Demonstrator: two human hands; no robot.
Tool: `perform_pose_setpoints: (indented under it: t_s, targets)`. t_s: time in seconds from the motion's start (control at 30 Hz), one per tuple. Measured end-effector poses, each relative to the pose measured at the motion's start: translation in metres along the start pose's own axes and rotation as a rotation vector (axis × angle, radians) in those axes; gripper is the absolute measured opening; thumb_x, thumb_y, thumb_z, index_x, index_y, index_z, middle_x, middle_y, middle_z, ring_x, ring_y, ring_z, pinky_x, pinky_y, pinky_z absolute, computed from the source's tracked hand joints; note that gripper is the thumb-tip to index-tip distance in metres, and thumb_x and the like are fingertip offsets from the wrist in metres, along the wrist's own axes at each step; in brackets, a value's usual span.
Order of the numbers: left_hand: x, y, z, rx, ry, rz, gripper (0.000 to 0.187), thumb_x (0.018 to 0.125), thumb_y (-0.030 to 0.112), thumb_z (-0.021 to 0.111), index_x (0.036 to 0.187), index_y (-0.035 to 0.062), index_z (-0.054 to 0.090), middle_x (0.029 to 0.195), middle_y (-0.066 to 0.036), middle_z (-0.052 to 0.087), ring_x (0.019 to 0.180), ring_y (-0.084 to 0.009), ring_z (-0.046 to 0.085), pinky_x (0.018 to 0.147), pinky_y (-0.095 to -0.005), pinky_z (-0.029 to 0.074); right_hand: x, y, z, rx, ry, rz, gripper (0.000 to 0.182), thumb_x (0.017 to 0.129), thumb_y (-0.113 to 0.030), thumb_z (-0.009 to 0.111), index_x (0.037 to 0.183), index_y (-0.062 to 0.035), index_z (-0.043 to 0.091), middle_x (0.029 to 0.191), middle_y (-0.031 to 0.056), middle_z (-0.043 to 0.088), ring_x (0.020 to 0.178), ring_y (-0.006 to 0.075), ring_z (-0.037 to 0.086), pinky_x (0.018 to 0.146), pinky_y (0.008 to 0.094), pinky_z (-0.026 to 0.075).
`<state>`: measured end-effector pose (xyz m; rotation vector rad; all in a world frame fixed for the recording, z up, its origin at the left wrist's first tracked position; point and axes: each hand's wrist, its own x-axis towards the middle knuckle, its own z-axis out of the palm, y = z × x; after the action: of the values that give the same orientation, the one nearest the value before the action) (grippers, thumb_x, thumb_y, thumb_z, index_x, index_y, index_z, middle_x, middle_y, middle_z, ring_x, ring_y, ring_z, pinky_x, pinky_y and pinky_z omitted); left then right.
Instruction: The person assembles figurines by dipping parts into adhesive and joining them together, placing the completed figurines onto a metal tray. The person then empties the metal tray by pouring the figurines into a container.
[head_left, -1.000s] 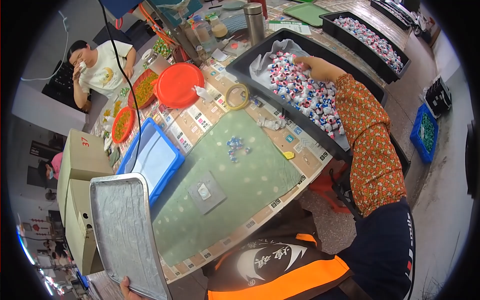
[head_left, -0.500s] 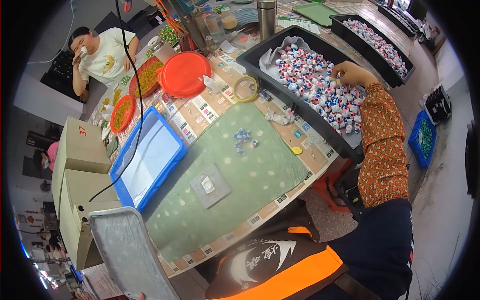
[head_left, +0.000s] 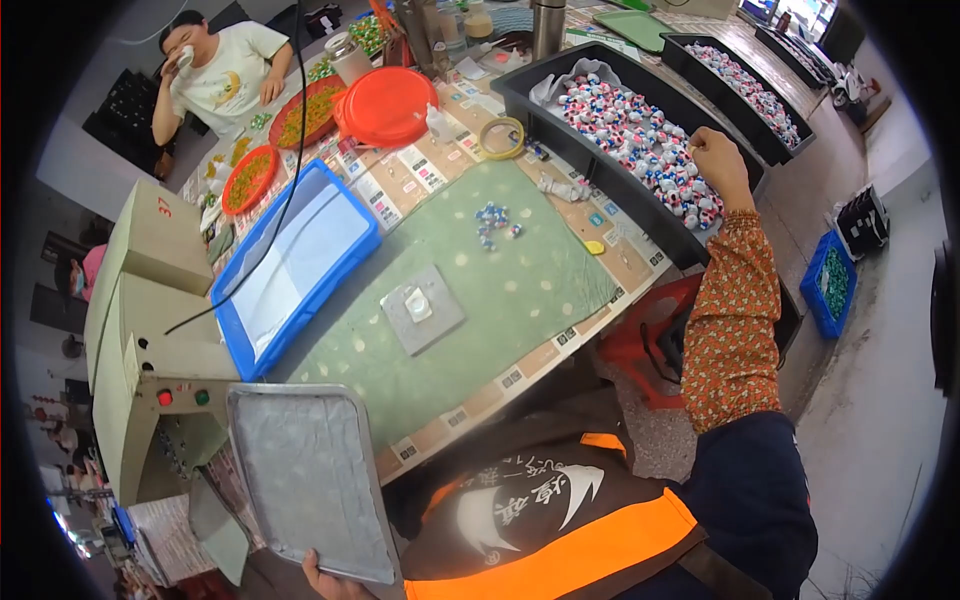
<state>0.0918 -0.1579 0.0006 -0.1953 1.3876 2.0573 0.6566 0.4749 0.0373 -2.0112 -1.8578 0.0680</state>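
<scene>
My left hand [head_left: 335, 580] grips the near edge of a grey metal tray [head_left: 310, 490], its thumb on the rim. The tray is tilted beside the table, with nothing on its face. My right hand [head_left: 722, 165] is at the right side of a long black bin [head_left: 600, 165], with fingers curled together at the small white, pink and blue pieces [head_left: 630, 130]; what is between the fingertips is hidden. A green mat [head_left: 500, 290] carries a grey square plate [head_left: 423, 310] with a small white piece [head_left: 417, 304], plus a cluster of small blue-and-white pieces [head_left: 490, 222].
A blue tray [head_left: 243, 355] lies left of the mat, near a beige machine [head_left: 150, 290] with red and green buttons. A red lid [head_left: 390, 105], tape roll [head_left: 502, 138] and steel flask [head_left: 548, 30] stand farther back. A person [head_left: 225, 75] sits across the table. A black cable hangs down.
The metal tray has come higher into view, and more of my left hand shows on its edge. My right hand stays at the bin, its fingers now more curled. The view has shifted slightly.
</scene>
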Motion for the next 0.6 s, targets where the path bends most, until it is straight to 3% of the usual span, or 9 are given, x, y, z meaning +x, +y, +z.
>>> perform_pose_setpoints:
  t_s: [0.1, 0.23, 0.33, 0.4, 0.47, 0.6]
  targets:
    - [0.003, -0.012, -0.018, 0.015, -0.002, 0.022, 0.062, 0.087, 0.019, 0.057, 0.142, -0.0035, 0.041, 0.143, -0.019, 0.05, 0.13, -0.0366, 0.049, 0.114, -0.049, 0.036, -0.032, -0.022, -0.011, 0.012, 0.054, 0.082, 0.023, 0.087, -0.025, 0.059, 0.102, -0.0135, 0.07, 0.107, 0.0139, 0.071, 0.103, 0.0363, 0.067, 0.086, 0.0455, 0.053]
    - [-0.01, -0.03, -0.017, -0.107, -0.02, -0.075, 0.061, 0.09, 0.02, 0.054, 0.144, -0.0041, 0.039, 0.143, -0.019, 0.05, 0.13, -0.036, 0.05, 0.113, -0.0488, 0.037, -0.065, -0.032, -0.005, -0.001, 0.17, -0.041, 0.027, 0.09, -0.03, 0.057, 0.106, -0.0117, 0.069, 0.105, 0.0179, 0.07, 0.103, 0.0385, 0.067, 0.085, 0.0481, 0.051]
    - [-0.009, -0.04, -0.023, -0.152, -0.015, -0.023, 0.055, 0.089, 0.012, 0.058, 0.141, -0.0042, 0.044, 0.138, -0.018, 0.055, 0.128, -0.0333, 0.051, 0.113, -0.0465, 0.038, -0.078, -0.042, 0.019, 0.079, 0.133, -0.073, 0.038, 0.094, -0.038, 0.056, 0.101, -0.0024, 0.068, 0.097, 0.0221, 0.07, 0.094, 0.0423, 0.066, 0.079, 0.0487, 0.049]
    - [-0.005, -0.051, -0.029, -0.132, 0.015, 0.042, 0.054, 0.088, 0.007, 0.059, 0.14, -0.0042, 0.045, 0.139, -0.017, 0.055, 0.129, -0.0333, 0.051, 0.114, -0.0476, 0.037, -0.096, -0.06, 0.03, 0.072, 0.161, -0.124, 0.037, 0.097, -0.038, 0.052, 0.1, -0.0053, 0.068, 0.098, 0.0215, 0.069, 0.094, 0.043, 0.065, 0.078, 0.0511, 0.049]
    - [-0.014, -0.054, -0.018, -0.141, 0.052, 0.069, 0.057, 0.087, 0.003, 0.059, 0.141, -0.0034, 0.044, 0.138, -0.016, 0.055, 0.129, -0.0327, 0.052, 0.114, -0.0475, 0.038, -0.104, -0.068, 0.038, -0.157, 0.215, -0.123, 0.038, 0.099, -0.038, 0.048, 0.102, -0.006, 0.067, 0.1, 0.0221, 0.069, 0.094, 0.0441, 0.065, 0.077, 0.0535, 0.049]
    - [-0.017, -0.07, -0.014, -0.186, 0.084, 0.079, 0.06, 0.086, 0.001, 0.06, 0.143, -0.0013, 0.042, 0.139, -0.016, 0.054, 0.129, -0.0327, 0.051, 0.114, -0.048, 0.037, -0.105, -0.075, 0.035, -0.168, 0.187, -0.118, 0.04, 0.101, -0.039, 0.043, 0.104, -0.0066, 0.067, 0.101, 0.0223, 0.068, 0.095, 0.0457, 0.064, 0.077, 0.0542, 0.05]
